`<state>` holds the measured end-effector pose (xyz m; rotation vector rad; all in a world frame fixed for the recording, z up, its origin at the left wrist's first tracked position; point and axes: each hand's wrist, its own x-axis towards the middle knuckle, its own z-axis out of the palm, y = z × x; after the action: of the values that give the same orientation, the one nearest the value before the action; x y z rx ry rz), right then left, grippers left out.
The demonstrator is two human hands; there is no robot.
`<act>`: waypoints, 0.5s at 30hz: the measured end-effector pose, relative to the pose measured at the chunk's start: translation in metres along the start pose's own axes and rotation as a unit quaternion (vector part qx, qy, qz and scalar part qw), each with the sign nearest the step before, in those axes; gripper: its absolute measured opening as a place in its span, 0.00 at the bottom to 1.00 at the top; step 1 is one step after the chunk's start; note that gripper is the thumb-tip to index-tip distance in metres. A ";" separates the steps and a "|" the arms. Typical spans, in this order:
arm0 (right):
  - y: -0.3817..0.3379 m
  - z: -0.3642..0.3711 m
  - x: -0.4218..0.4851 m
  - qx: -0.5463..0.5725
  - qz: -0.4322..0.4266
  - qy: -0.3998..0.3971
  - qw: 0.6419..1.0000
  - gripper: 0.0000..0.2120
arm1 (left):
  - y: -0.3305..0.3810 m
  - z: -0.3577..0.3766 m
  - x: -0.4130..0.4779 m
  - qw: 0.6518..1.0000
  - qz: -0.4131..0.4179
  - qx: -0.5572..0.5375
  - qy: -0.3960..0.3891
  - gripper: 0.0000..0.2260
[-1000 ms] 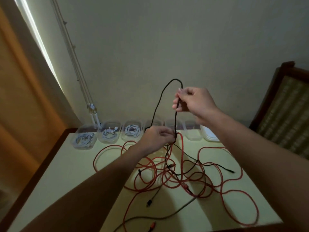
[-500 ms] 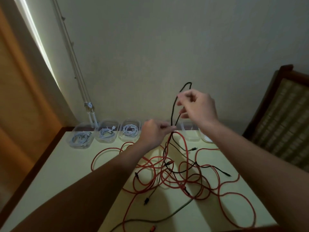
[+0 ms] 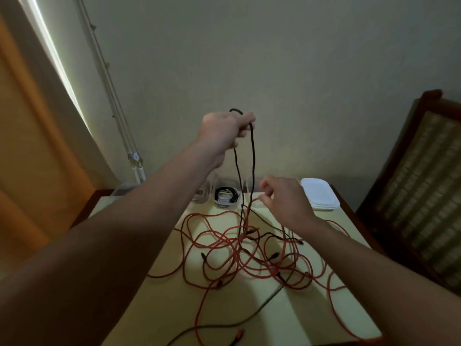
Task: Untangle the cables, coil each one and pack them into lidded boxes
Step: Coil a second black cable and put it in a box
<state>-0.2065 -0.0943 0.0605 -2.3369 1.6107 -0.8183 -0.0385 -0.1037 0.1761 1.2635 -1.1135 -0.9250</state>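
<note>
My left hand [image 3: 224,131] is raised above the table, shut on the top loop of a black cable [image 3: 253,158]. Two strands of it hang straight down into a tangle of red cables [image 3: 224,245] on the pale table [image 3: 299,320]. My right hand [image 3: 284,198] hovers lower, just right of the hanging strands, blurred, with its fingers apart and nothing clearly in them. A red strand rises close to its fingertips. A grey cable [image 3: 269,298] runs under the tangle toward the front edge.
Clear boxes stand along the far edge; one holds a coiled black cable [image 3: 225,194], others are hidden by my left arm. A stack of white lids [image 3: 320,193] sits at the back right. A wooden chair [image 3: 424,183] stands right of the table, an orange curtain left.
The black loop passed from my right hand to my left, which rose high with it. My right hand let go and dropped toward the tangle. The view shifted left.
</note>
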 end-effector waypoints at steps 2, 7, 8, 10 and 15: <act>0.007 0.005 -0.001 -0.040 0.010 -0.044 0.998 0.10 | 0.018 -0.003 0.001 0.998 -0.032 -0.047 -0.008 0.04; 0.000 0.004 -0.001 0.067 -0.006 -0.022 0.998 0.16 | 0.024 -0.006 0.007 0.998 -0.048 -0.044 -0.015 0.03; -0.003 0.003 0.000 0.086 -0.016 -0.020 0.996 0.13 | 0.023 -0.006 0.008 0.997 -0.051 -0.056 -0.014 0.04; -0.008 0.001 0.003 0.090 -0.023 -0.025 0.995 0.07 | 0.016 -0.005 0.009 0.994 -0.050 -0.093 -0.012 0.07; -0.013 -0.010 0.014 0.108 -0.002 0.000 0.994 0.08 | -0.020 0.001 0.002 0.992 -0.001 -0.124 -0.020 0.09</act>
<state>-0.1977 -0.1003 0.0788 -2.1895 1.4381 -0.9435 -0.0373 -0.1079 0.1567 1.0462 -0.9941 -1.0583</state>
